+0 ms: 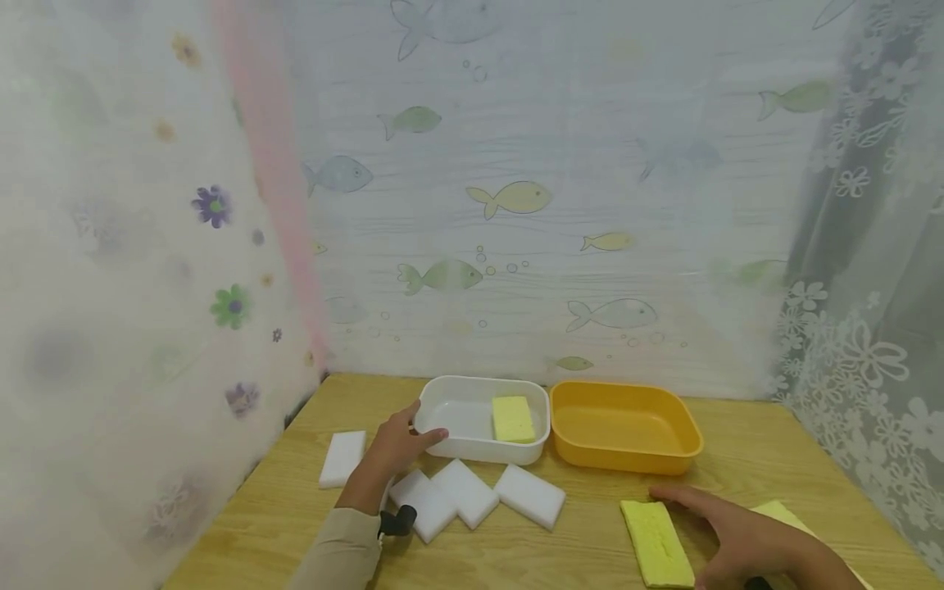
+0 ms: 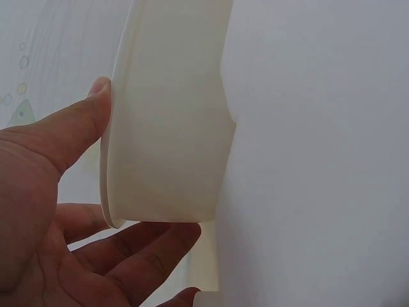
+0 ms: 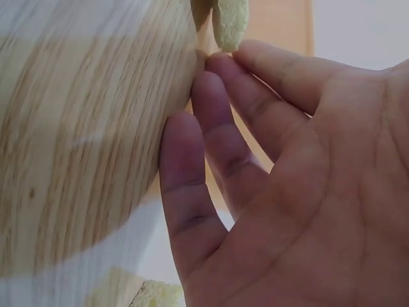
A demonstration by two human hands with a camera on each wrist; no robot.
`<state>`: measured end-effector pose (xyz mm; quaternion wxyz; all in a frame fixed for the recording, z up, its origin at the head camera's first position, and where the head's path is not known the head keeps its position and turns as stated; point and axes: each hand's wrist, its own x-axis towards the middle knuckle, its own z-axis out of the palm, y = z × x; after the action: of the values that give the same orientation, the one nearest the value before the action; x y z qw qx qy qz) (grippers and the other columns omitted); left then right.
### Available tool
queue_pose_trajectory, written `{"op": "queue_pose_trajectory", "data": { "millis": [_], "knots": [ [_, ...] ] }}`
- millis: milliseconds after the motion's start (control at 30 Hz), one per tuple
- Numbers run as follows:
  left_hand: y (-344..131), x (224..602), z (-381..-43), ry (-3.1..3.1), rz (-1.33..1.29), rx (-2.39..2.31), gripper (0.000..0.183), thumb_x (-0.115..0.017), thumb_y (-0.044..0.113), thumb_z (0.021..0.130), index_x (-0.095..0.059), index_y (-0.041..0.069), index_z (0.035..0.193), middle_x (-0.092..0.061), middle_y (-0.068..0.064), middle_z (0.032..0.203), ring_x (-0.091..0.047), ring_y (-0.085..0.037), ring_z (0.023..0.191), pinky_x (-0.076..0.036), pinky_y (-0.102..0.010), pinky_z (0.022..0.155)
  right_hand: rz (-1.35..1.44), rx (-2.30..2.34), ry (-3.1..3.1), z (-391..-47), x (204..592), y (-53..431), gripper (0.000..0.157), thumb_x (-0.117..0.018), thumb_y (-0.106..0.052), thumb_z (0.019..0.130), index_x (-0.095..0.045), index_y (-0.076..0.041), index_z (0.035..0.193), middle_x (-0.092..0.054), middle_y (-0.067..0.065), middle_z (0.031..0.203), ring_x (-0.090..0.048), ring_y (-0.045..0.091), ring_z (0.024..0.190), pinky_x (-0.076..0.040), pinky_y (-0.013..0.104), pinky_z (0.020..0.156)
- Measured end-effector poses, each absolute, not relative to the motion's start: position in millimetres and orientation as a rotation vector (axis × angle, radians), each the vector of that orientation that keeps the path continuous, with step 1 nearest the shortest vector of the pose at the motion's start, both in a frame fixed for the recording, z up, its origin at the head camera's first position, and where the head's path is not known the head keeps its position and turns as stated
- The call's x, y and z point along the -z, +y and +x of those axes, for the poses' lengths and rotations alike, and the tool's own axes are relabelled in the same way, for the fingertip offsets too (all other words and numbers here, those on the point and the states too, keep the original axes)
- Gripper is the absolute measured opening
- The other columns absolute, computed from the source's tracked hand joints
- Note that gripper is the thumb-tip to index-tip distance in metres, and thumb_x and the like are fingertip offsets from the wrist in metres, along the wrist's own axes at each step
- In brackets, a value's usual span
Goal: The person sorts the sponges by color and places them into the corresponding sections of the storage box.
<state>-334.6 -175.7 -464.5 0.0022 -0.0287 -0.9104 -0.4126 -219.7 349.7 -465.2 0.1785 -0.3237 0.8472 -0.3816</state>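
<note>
A white plastic tub stands at the back of the table, with a yellow sponge lying inside it. My left hand holds the tub's left end, the thumb at the rim and the fingers round the outer wall. At the front right, my right hand is spread low over the table beside another yellow sponge. In the right wrist view its fingertips are close to the end of a sponge; whether they touch, I cannot tell. One more yellow sponge is partly hidden behind this hand.
An orange tub stands right of the white one. Several white sponges lie in front of the white tub, such as the rightmost one, and a lone white sponge lies at the left. Patterned curtains close off the back and sides.
</note>
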Motion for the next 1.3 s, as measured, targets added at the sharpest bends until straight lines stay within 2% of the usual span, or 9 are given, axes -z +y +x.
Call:
{"op": "queue_pose_trajectory", "data": {
  "millis": [133, 433, 733, 1000, 1300],
  "knots": [
    [-176.3, 464.8, -335.2, -2.852, -0.09, 1.296, 0.105, -0.077, 0.057, 0.088, -0.027, 0.005, 0.164, -0.044, -0.025, 0.158, -0.054, -0.041, 0.139, -0.05, -0.055, 0.107, -0.911, 0.998, 2.491, -217.6, 465.5, 347.5, 0.093, -0.086, -0.024, 0.085, -0.035, -0.018, 0.162, -0.039, 0.003, 0.162, -0.029, -0.014, 0.139, -0.045, 0.023, 0.096],
    [-177.5, 467.2, -334.4, -2.843, -0.139, 1.297, 0.105, -0.076, 0.058, 0.089, -0.027, 0.004, 0.164, -0.042, -0.025, 0.16, -0.055, -0.041, 0.138, -0.051, -0.054, 0.105, -0.897, 0.881, 2.588, -215.0, 464.4, 344.6, 0.094, -0.089, -0.031, 0.082, -0.038, -0.022, 0.161, -0.04, 0.007, 0.162, -0.026, -0.015, 0.14, -0.047, 0.025, 0.095],
    [-177.2, 467.6, -334.4, -2.848, -0.131, 1.286, 0.105, -0.076, 0.059, 0.088, -0.026, 0.004, 0.164, -0.042, -0.025, 0.16, -0.054, -0.041, 0.138, -0.051, -0.054, 0.106, -0.912, 0.887, 2.573, -216.3, 463.4, 343.9, 0.09, -0.087, -0.03, 0.085, -0.039, -0.02, 0.16, -0.042, 0.005, 0.162, -0.028, -0.013, 0.141, -0.047, 0.026, 0.096],
    [-177.1, 466.4, -331.0, -2.851, -0.123, 1.292, 0.1, -0.076, 0.052, 0.092, -0.026, 0.004, 0.164, -0.041, -0.026, 0.16, -0.054, -0.042, 0.138, -0.051, -0.054, 0.106, -0.933, 0.929, 2.54, -216.8, 464.2, 343.1, 0.084, -0.084, -0.03, 0.088, -0.041, -0.018, 0.159, -0.042, 0.003, 0.162, -0.028, -0.012, 0.142, -0.047, 0.024, 0.098],
    [-177.0, 466.3, -334.6, -2.843, -0.126, 1.306, 0.102, -0.076, 0.054, 0.091, -0.026, 0.004, 0.164, -0.043, -0.026, 0.159, -0.054, -0.041, 0.138, -0.052, -0.054, 0.105, -0.855, 1.003, 2.452, -220.3, 463.0, 347.7, 0.087, -0.082, -0.022, 0.087, -0.037, -0.017, 0.161, -0.038, 0.007, 0.164, -0.025, -0.017, 0.139, -0.045, 0.023, 0.099]
  ]
}}
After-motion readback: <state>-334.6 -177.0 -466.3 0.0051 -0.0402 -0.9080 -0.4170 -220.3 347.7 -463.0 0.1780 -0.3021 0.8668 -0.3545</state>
